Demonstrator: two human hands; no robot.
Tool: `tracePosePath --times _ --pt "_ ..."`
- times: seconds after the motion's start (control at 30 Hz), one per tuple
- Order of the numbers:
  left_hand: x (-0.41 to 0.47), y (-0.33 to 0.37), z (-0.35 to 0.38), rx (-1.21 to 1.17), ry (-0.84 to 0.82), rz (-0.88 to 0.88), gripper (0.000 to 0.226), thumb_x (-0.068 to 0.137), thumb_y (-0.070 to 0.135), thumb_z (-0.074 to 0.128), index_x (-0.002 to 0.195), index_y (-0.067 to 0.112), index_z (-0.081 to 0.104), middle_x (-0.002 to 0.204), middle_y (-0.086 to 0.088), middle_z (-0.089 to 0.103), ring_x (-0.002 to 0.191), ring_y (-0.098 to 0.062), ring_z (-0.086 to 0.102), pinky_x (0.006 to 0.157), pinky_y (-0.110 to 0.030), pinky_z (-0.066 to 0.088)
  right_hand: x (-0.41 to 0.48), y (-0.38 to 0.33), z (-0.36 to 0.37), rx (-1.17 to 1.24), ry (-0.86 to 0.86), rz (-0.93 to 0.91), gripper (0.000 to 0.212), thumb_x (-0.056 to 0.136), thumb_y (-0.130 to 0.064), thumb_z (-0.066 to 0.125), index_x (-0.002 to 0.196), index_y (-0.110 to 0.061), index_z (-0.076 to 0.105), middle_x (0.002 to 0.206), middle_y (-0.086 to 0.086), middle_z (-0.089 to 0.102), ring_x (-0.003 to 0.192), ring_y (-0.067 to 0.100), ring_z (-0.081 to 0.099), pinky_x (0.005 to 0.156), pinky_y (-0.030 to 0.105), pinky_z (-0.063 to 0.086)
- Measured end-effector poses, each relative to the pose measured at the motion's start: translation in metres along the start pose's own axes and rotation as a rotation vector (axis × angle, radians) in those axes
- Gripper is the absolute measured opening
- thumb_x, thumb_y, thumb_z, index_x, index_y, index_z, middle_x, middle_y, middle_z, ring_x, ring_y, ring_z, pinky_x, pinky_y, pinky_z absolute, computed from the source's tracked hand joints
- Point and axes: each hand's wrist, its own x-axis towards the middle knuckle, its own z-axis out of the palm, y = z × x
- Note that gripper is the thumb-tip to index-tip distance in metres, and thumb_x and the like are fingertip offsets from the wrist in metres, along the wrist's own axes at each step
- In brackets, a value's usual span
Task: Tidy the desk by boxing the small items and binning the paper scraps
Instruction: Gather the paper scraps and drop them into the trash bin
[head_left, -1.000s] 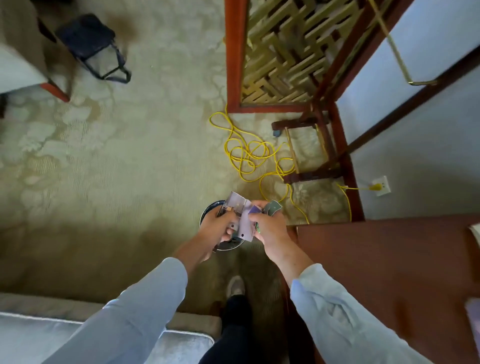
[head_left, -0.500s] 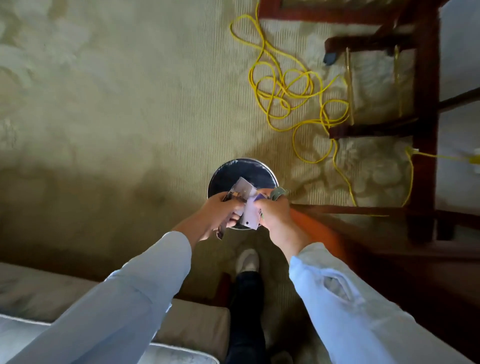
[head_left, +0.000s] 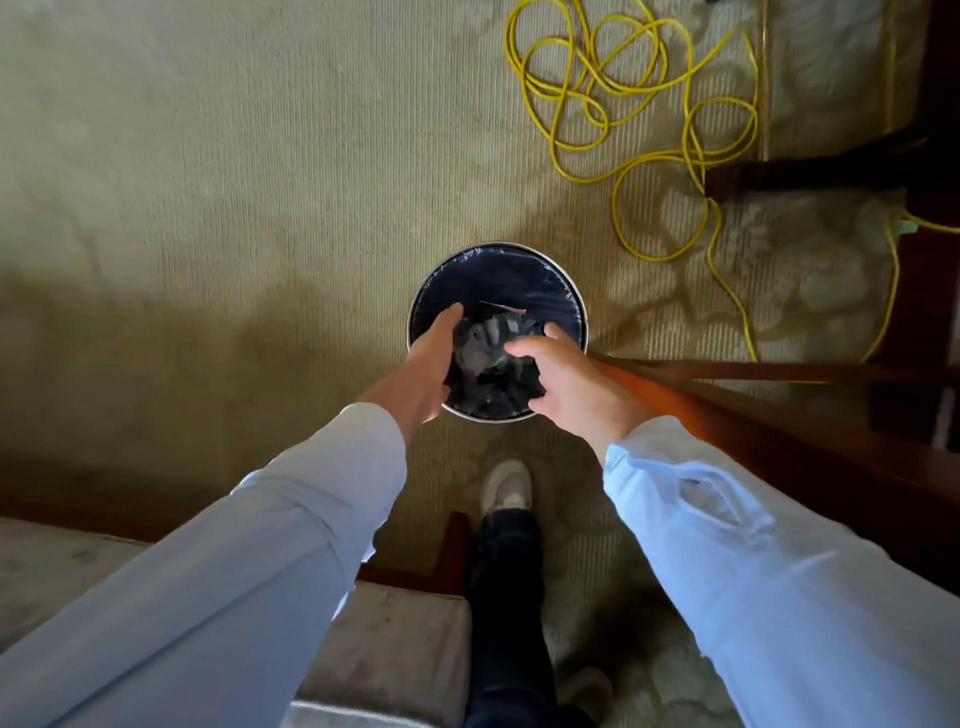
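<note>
Crumpled grey paper scraps (head_left: 485, 345), blurred, sit inside the round black-lined bin (head_left: 498, 270), between and beneath the left grip (head_left: 426, 361) and right grip (head_left: 566, 384).

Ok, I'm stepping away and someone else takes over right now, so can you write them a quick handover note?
Left hand: open, empty, over the bin.
Right hand: open, empty, over the bin too.
Paper scraps: inside the bin, blurred.
Done: this handful is binned.
Left: the desk top and box are out of view; check there for more scraps and the small items.
</note>
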Motion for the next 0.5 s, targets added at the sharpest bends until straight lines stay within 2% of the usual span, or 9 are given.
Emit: tracePosePath --times 0.07,0.17,0.23,0.33,0.4,0.5 --pt "-0.010 -0.001 0.001 -0.043 0.051 0.020 0.054 0.097 0.049 0.045 0.143 0.022 0.041 0.147 0.000 0.043 0.137 -0.021 0.036 0.104 -0.035 0.032 -0.004 0.000 0.002 0.118 0.066 0.030 0.059 0.096 -0.013 0.053 0.148 -0.027 0.030 0.151 0.007 0.036 0.137 0.026 0.038 0.102 0.039 0.038" --pt "-0.028 -0.002 0.003 -0.065 0.108 0.053 0.047 0.098 0.039 0.049 0.140 0.018 0.047 0.143 -0.002 0.049 0.131 -0.021 0.045 0.101 -0.036 0.039 -0.014 0.005 0.003 0.218 0.117 0.002 0.050 0.097 -0.006 0.047 0.143 -0.026 0.041 0.147 0.008 0.042 0.134 0.025 0.041 0.103 0.041 0.042" --pt "-0.042 -0.004 0.004 -0.068 0.115 0.077 0.039 0.098 0.031 0.051 0.134 0.017 0.053 0.134 -0.002 0.056 0.121 -0.019 0.054 0.096 -0.035 0.047 -0.032 0.008 0.004 0.221 0.129 -0.028 0.046 0.098 -0.004 0.044 0.140 -0.023 0.046 0.144 0.008 0.046 0.131 0.024 0.045 0.102 0.041 0.045" --pt "-0.071 -0.007 0.007 -0.099 0.089 0.083 0.026 0.097 0.024 0.053 0.120 0.017 0.061 0.115 -0.001 0.064 0.107 -0.018 0.061 0.079 -0.032 0.055 -0.071 0.014 0.008 0.238 0.158 -0.054 0.045 0.097 -0.003 0.044 0.139 -0.020 0.048 0.140 0.009 0.050 0.127 0.024 0.049 0.099 0.039 0.046" --pt "-0.096 -0.010 0.010 -0.096 0.063 0.097 0.025 0.097 0.023 0.053 0.119 0.017 0.063 0.108 -0.001 0.066 0.107 -0.020 0.063 0.082 -0.034 0.056 -0.100 0.019 0.010 0.281 0.172 -0.095 0.047 0.096 -0.001 0.045 0.140 -0.017 0.047 0.137 0.009 0.052 0.125 0.024 0.051 0.096 0.037 0.046" --pt "-0.138 -0.011 0.017 -0.077 0.037 0.130 0.022 0.098 0.022 0.051 0.114 0.018 0.064 0.109 -0.001 0.067 0.103 -0.019 0.065 0.086 -0.035 0.056 -0.146 0.028 0.007 0.331 0.180 -0.177 0.049 0.093 0.002 0.048 0.139 -0.014 0.048 0.133 0.008 0.054 0.118 0.020 0.054 0.089 0.034 0.045"
